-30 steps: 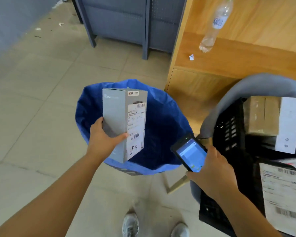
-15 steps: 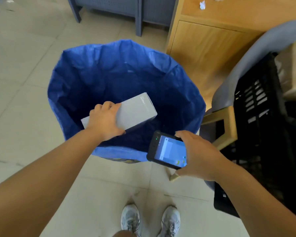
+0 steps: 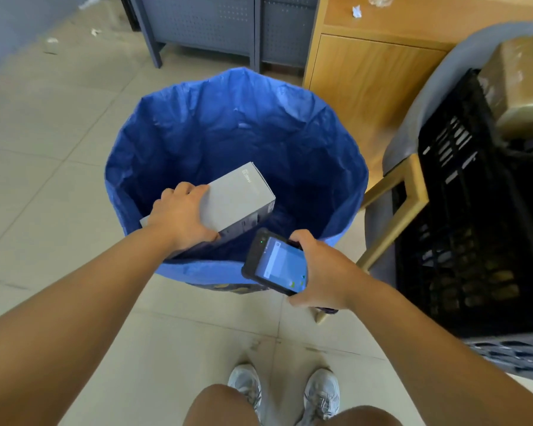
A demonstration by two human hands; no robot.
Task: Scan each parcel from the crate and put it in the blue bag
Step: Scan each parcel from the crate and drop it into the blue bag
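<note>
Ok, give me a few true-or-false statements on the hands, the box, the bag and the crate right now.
1. The left hand grips the grey box inside the mouth of the blue bag. True.
2. The right hand is empty. False: it holds the scanner, screen lit.
3. The black crate stands on the person's left. False: it is on the right, beside the bag.
4. A brown parcel sits in the crate. True.
</note>
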